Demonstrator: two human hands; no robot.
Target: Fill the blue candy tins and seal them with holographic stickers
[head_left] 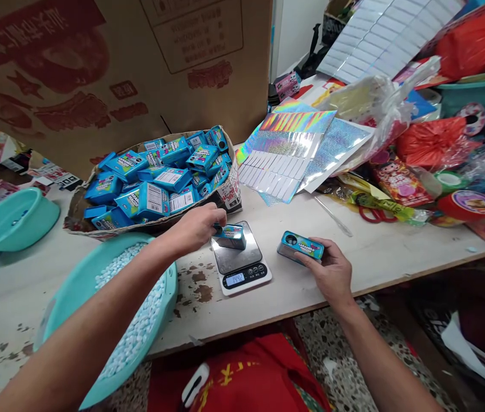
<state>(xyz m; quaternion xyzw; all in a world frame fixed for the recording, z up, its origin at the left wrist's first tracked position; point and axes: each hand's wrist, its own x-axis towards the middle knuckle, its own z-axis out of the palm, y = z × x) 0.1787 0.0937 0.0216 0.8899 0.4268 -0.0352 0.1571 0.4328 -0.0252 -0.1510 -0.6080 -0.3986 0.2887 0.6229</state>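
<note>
A small blue tin (234, 236) stands on the metal plate of a digital scale (247, 280), whose display seems to read 1442. My left hand (202, 225) is at the tin's left end, its fingers pinched together above the top. What they hold, if anything, is hidden. Just right of the scale, my right hand (332, 269) grips a second blue tin (300, 246), with a dark round opening in its printed top. Under my left forearm, a turquoise basin (60, 312) holds many small pale-blue candies (143, 312).
Behind the scale, a cut-down carton (231, 191) is heaped with blue tins (156, 197). A small turquoise basin (32, 214) stands at the left. Shiny sticker sheets (283, 146), plastic bags and red scissors (377, 216) crowd the right. A large cardboard box (139, 97) walls the back.
</note>
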